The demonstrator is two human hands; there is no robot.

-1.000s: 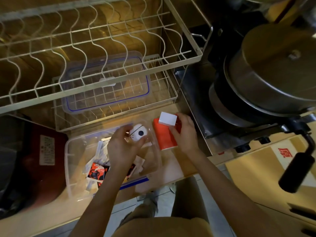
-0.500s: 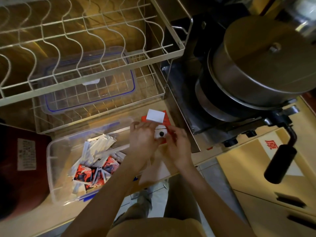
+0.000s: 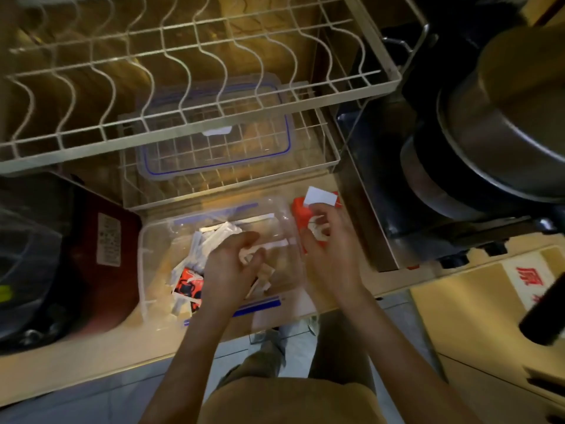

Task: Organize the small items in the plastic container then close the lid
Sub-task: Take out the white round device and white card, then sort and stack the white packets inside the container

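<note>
The open container (image 3: 146, 270) sits on the counter's near edge, packets (image 3: 188, 283) heaped at its left. The left hand (image 3: 229, 267) hovers over it, fingers curled around something white. The right hand (image 3: 330, 252), fingers bent, pinches a small white thing beside the red box (image 3: 299, 209). The lid (image 3: 214, 142) lies in the rack (image 3: 330, 154) beyond.

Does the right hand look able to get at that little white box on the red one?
Probably yes. The right hand sits right beside the red box, and the white box lies just beyond its fingertips with nothing over it.
</note>
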